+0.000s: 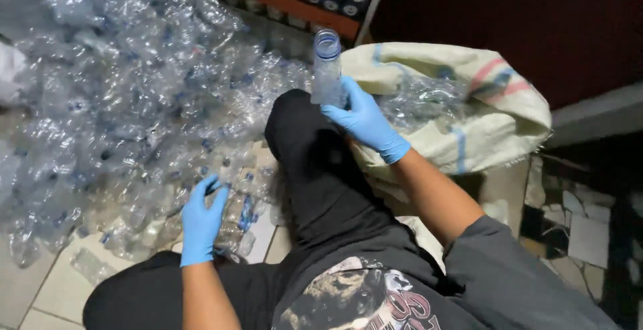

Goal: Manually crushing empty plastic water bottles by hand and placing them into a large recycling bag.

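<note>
Right hand [365,121], blue-gloved, is clamped on the lower body of a clear plastic bottle [327,69], held upright, its open mouth up. Just beyond and right of this hand: open woven sack [495,112] part-filled with bottles. Left hand [201,221], fingers loosely spread, rests on the near edge of the bottle heap [127,102] on the tiled floor [47,290]. Judgement: keep grip low, tip mouth toward sack opening.
</note>
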